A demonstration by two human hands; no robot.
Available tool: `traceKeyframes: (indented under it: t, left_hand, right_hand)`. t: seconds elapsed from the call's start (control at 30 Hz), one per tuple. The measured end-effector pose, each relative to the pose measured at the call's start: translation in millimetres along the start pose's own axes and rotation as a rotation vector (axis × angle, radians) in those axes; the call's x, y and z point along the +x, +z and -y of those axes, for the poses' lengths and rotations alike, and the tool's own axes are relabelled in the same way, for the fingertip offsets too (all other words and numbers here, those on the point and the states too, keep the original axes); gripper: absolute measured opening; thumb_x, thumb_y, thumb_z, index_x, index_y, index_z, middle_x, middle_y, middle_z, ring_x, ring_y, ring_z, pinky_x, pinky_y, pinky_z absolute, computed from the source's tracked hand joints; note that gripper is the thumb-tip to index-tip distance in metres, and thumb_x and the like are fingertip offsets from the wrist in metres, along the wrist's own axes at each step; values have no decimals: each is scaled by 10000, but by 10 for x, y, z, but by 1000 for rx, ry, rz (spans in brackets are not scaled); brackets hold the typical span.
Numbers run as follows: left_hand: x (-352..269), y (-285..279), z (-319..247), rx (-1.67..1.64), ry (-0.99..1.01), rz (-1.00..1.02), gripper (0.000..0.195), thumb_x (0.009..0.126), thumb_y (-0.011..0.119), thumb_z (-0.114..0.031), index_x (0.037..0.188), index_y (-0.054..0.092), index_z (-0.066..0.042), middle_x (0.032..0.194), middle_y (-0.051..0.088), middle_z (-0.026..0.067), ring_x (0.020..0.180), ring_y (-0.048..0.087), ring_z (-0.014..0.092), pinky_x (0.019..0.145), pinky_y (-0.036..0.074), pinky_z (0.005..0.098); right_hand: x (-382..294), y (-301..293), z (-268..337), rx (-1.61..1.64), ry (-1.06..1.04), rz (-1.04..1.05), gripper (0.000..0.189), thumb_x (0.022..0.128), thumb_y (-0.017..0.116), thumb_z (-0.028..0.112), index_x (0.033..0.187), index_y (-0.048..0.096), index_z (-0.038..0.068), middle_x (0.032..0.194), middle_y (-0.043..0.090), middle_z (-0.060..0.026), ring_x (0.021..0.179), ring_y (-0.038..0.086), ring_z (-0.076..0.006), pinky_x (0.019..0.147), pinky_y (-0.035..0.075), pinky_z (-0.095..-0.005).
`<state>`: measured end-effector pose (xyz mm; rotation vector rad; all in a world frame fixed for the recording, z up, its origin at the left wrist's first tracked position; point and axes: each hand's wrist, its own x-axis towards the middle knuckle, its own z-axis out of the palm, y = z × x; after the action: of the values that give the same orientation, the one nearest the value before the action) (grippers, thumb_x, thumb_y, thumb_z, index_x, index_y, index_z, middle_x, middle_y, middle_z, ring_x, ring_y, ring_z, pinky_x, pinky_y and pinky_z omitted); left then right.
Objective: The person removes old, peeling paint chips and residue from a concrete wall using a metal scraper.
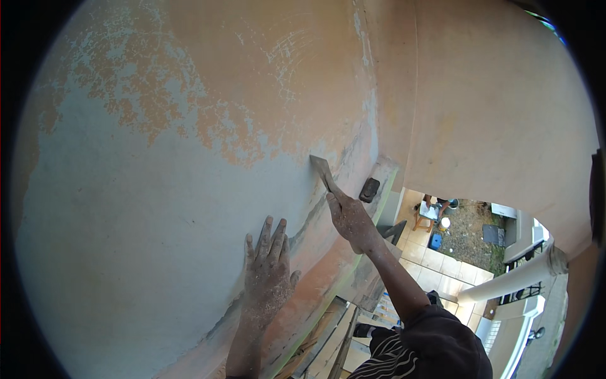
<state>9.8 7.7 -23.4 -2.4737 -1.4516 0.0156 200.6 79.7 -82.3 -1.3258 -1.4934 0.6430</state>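
Observation:
My right hand grips the handle of a scraper, and its flat blade rests against the wall. Around the blade, peach paint gives way to a bare grey-blue surface. Ragged patches of peach paint cover the upper part of this wall. Lower left of the scraper, my left hand lies against the wall with its fingers apart and nothing in it. White dust speckles both hands.
A small dark block sits on the ledge beside my right hand. Wooden scaffold planks run below. Far down, a person works at a small wooden stool near a blue container. A white column stands right.

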Motion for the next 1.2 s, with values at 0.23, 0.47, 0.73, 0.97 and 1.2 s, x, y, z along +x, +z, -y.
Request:
traceKeyframes:
  t: [0.23, 0.47, 0.73, 0.97, 1.2]
  left_hand:
    - [26, -8, -12, -5, -9, -5, 657, 720, 671, -363, 1245, 470, -24, 1457, 208, 36, 1374, 68, 231, 1103, 24, 535]
    - [9, 23, -3, -10, -6, 11, 655, 712, 678, -363, 1234, 479, -22, 1452, 219, 38, 1373, 75, 233, 1100, 39, 546]
    - [20, 3, -4, -26, 3, -27, 671, 693, 700, -348, 1231, 479, -15, 1452, 220, 40, 1372, 79, 236, 1100, 29, 545]
    - [3, 15, -11, -16, -2, -6, 677, 689, 699, -363, 1232, 480, -23, 1454, 217, 35, 1373, 70, 239, 1103, 16, 537]
    - [10, 12, -12, -25, 6, -36, 667, 684, 702, -358, 1220, 491, -22, 1452, 221, 33, 1373, 77, 238, 1103, 15, 535]
  right_hand:
    - [129, -115, 146, -25, 170, 45, 449, 953, 368, 257, 1371, 300, 110, 817, 596, -297, 766, 604, -421, 681, 447, -458]
    - [95, -150, 225, -16, 107, 59, 458, 959, 350, 252, 1385, 271, 103, 743, 588, -282, 630, 599, -359, 610, 441, -433]
    - [55, -77, 174, -11, 21, -26, 400, 952, 373, 268, 1231, 437, -10, 668, 556, -283, 594, 586, -369, 598, 439, -443]
    - [105, -151, 194, -50, 78, 58, 439, 955, 355, 235, 1359, 301, 68, 784, 583, -304, 698, 586, -432, 635, 432, -479]
    - [146, -213, 311, -12, 188, 63, 454, 953, 364, 233, 1380, 275, 107, 888, 583, -306, 802, 586, -438, 720, 441, -470]
